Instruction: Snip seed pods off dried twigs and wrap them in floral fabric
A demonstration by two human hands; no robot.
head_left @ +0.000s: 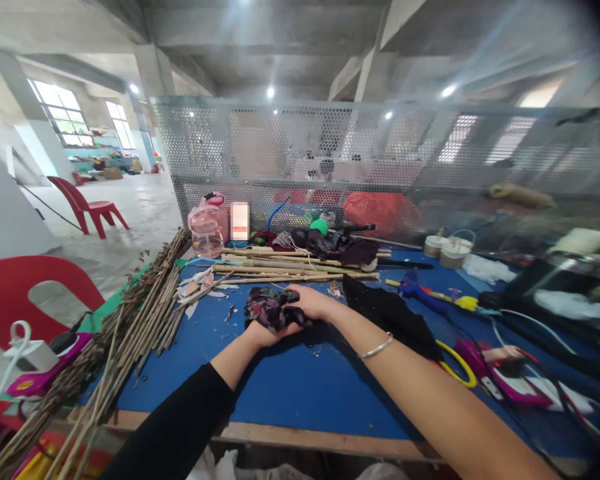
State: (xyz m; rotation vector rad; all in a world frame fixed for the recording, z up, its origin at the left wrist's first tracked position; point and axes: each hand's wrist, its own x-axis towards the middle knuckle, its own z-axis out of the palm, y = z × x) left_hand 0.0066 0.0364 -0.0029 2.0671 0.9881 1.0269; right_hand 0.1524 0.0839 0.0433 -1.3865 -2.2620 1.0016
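Note:
A bunched camouflage-patterned cloth (267,307), dark with purple and green patches, is held over the middle of the blue table (290,380). My left hand (269,335) holds it from below, with the fingers partly covered by the folds. From the right, my right hand (314,304) is closed over its edge, fingers bent into the fabric. A silver bangle is on my right wrist. Beside that forearm lies a piece of black cloth (385,310). Small scraps are scattered on the table near both hands.
Long dry stalks (145,320) line the left edge. Bamboo sticks (290,263) lie across the back, below a perforated metal screen (300,147). A pink-lidded clear jug (207,230) stands back left. Cables, a purple power strip (515,383) and white pots (455,250) occupy the right.

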